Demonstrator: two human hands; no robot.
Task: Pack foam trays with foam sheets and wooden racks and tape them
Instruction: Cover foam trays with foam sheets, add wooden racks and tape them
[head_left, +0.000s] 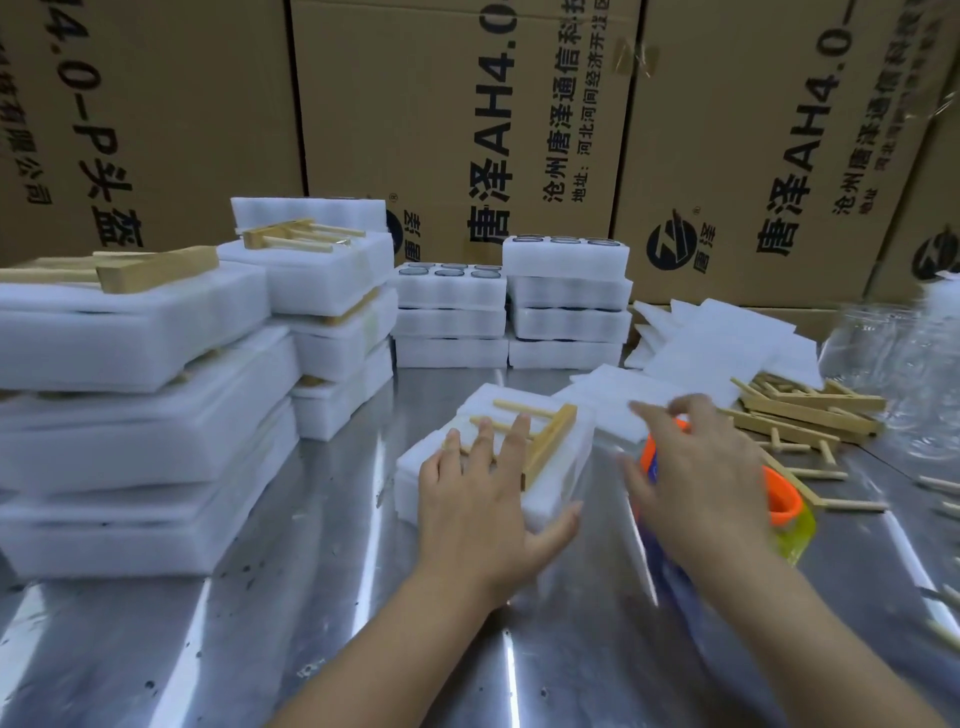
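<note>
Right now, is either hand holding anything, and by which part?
The left hand presses flat on the foam tray and its wooden rack, gripping nothing. The right hand is on the orange tape dispenser; its grip is blurred.

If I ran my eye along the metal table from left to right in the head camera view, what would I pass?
Tall stack of packed foam trays → foam tray with a wooden rack under the left hand → right hand on the orange tape dispenser → pile of loose wooden racks.

Two hands (483, 499), one tape dispenser (779, 499) — three cardboard boxes (457, 119) behind.
</note>
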